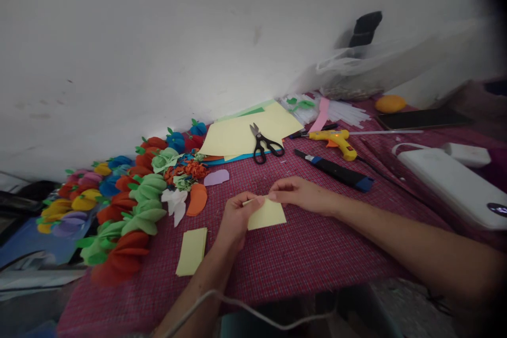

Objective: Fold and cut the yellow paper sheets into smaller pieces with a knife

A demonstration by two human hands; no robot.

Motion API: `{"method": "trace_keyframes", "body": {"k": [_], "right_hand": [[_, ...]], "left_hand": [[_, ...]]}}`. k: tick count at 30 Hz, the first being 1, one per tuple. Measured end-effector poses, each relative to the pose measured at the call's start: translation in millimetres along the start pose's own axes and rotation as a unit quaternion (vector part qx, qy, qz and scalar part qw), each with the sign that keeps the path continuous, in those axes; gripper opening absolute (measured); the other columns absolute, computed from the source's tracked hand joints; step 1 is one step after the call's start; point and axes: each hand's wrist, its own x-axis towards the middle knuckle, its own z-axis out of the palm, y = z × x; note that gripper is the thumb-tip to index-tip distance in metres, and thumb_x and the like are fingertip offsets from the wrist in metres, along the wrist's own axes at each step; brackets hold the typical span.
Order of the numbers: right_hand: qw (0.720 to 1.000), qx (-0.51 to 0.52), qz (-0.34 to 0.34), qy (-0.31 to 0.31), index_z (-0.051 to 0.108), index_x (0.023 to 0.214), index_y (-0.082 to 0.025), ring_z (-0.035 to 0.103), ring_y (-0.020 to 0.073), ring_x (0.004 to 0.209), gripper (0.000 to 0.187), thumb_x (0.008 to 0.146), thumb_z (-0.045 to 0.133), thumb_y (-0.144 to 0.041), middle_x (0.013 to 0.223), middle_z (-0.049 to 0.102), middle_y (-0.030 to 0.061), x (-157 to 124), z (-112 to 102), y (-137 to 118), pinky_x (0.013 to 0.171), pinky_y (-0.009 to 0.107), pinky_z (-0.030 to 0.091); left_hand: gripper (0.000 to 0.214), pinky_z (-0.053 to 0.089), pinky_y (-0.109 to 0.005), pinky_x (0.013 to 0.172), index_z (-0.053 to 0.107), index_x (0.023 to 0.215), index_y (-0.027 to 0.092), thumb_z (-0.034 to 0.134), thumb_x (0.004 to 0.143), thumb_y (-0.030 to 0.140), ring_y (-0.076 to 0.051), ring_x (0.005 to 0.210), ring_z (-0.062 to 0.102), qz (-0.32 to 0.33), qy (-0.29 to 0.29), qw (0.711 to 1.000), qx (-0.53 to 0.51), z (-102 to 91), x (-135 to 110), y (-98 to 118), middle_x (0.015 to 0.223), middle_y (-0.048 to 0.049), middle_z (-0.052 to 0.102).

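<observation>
A small pale-yellow piece of paper [267, 215] is held just above the checked cloth. My left hand [237, 216] pinches its upper left part between thumb and fingers. At its top edge my right hand [291, 193] also pinches the paper, fingertips close to the left thumb. To the left of my left hand lies a small stack of cut yellow paper [191, 252]. Beyond my hands, black-handled scissors [261, 145] rest on large yellow sheets [225, 134]. A utility knife [336, 169] with a dark handle lies past my right hand.
Coloured paper pumpkins [146, 190] crowd the left side, near crumpled scraps [194, 169] and an orange cutout [197, 199]. A yellow glue gun [336, 140] with its cord lies right, near white glue sticks [346, 112], a phone [428, 118] and a white power bank [451, 182]. A pale cable crosses the foreground.
</observation>
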Motion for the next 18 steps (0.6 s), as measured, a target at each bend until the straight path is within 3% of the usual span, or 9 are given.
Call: {"method": "trace_keyframes", "body": {"k": [8, 14, 18], "right_hand": [[0.998, -0.052, -0.022, 0.003, 0.060, 0.064, -0.016, 0.044, 0.0099, 0.054, 0.026, 0.075, 0.055, -0.039, 0.057, 0.052, -0.0026, 3, -1, 8, 0.054, 0.024, 0.034], [0.998, -0.053, -0.016, 0.024, 0.060, 0.062, -0.016, 0.044, 0.0100, 0.054, 0.025, 0.073, 0.057, -0.038, 0.057, 0.053, -0.0020, 0, -10, -2, 0.055, 0.024, 0.034], [0.999, -0.006, 0.000, 0.050, 0.059, 0.058, -0.016, 0.043, 0.0100, 0.052, 0.025, 0.069, 0.060, -0.039, 0.054, 0.052, -0.0022, -1, -14, -8, 0.055, 0.025, 0.033]], "left_hand": [[0.024, 0.031, -0.020, 0.045, 0.062, 0.062, 0.014, 0.071, 0.061, 0.037, -0.008, 0.044, 0.046, -0.011, -0.017, 1.000, 0.001, 1.7, 1, -2, 0.052, 0.0024, 0.056], [0.021, 0.036, -0.021, 0.053, 0.064, 0.063, 0.013, 0.068, 0.066, 0.033, -0.009, 0.052, 0.050, 0.037, -0.009, 0.999, 0.009, -7.4, 5, 0, 0.056, 0.0006, 0.057], [0.019, 0.034, -0.019, 0.049, 0.063, 0.063, 0.013, 0.067, 0.066, 0.032, -0.009, 0.048, 0.050, 0.055, 0.023, 0.998, -0.006, -11.5, 6, 5, 0.055, 0.0007, 0.059]]}}
